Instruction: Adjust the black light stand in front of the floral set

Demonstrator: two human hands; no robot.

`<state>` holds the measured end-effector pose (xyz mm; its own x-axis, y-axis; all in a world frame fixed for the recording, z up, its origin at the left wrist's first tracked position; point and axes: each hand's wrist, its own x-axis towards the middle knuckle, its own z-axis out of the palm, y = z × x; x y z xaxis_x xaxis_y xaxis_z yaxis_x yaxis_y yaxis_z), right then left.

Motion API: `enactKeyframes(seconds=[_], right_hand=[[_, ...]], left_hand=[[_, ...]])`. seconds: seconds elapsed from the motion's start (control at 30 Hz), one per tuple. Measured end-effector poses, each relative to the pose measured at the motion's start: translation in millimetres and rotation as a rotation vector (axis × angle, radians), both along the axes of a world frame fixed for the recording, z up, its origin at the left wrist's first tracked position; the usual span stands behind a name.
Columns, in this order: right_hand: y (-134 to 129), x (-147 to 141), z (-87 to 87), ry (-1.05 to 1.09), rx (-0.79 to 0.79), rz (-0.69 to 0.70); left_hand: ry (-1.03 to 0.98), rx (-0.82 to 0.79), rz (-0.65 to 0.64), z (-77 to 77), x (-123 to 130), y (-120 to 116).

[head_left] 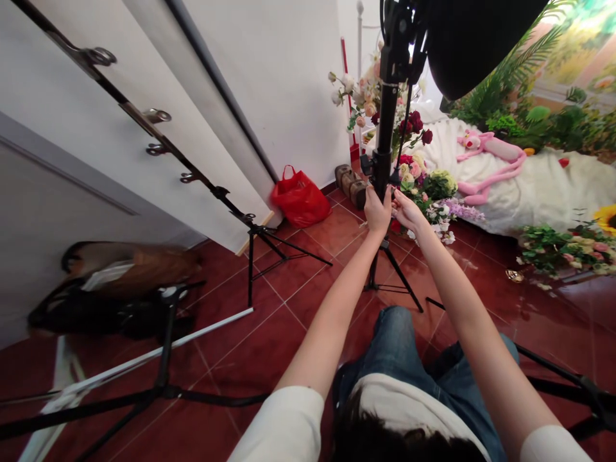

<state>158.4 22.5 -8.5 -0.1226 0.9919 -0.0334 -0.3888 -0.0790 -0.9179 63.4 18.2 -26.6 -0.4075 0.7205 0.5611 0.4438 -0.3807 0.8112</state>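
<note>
A black light stand point(385, 122) rises in front of me, its tripod legs spread on the tiles. My left hand point(378, 210) is closed around its pole, just under a black clamp collar point(382, 160). Close by on the pole's right side, my right hand point(405, 210) has its fingers pinched together. Whatever small part they grip is hidden by the fingers. A black cable point(407, 119) hangs down along the pole to this spot. At the top of the stand sits a large black lamp housing point(476, 45), cut off by the frame's edge.
Left of me stands another black stand point(250, 269) by the wall, near a red bag point(301, 197). Black tripod legs point(163, 385) and a white pole point(206, 330) lie low at left. Artificial flowers point(428, 186) and a pink plush toy point(495, 154) on white cloth are beyond.
</note>
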Motion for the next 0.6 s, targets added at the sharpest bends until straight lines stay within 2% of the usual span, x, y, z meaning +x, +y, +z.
enactKeyframes(seconds=[0.13, 0.33, 0.47, 0.6], right_hand=[[1.8, 7.9, -6.0, -0.118, 0.064, -0.033], [-3.1, 15.9, -4.3, -0.361, 0.199, -0.122], [-5.7, 7.0, 6.3, -0.498, 0.394, -0.127], [-8.1, -4.6, 22.8, -0.661, 0.677, -0.106]], left_hand=[[0.000, 0.031, 0.019, -2.3, 0.3, 1.5], [-0.039, 0.027, 0.005, -2.5, 0.7, 1.4], [-0.074, 0.037, -0.009, 0.3, 0.7, -2.9], [-0.085, 0.040, -0.011, -0.2, 0.3, -4.6]])
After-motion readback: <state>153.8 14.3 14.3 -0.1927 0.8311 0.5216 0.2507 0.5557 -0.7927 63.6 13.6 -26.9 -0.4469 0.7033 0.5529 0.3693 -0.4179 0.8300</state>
